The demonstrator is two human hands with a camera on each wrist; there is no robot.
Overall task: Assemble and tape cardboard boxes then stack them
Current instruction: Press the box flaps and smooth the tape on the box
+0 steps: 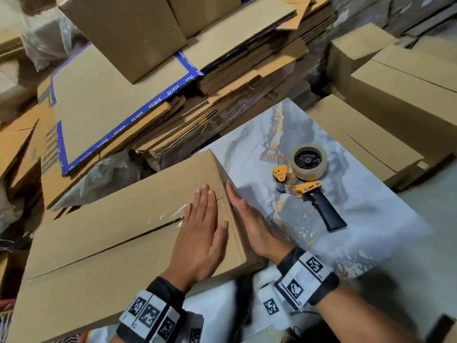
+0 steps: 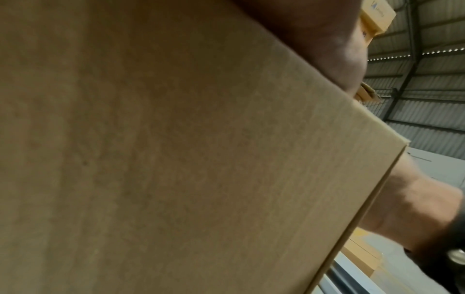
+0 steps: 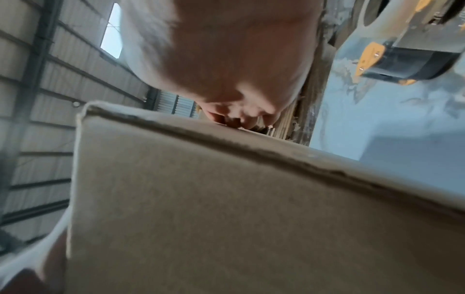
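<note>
While your left hand [image 1: 201,233] and right hand [image 1: 249,219] press flat on the box [image 1: 118,233], treat it as light, hollow; grip opposite edges.

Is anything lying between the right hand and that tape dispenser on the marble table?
Nothing visible. The right hand lies flat against the box side; only bare table separates it from the tape dispenser.
</note>
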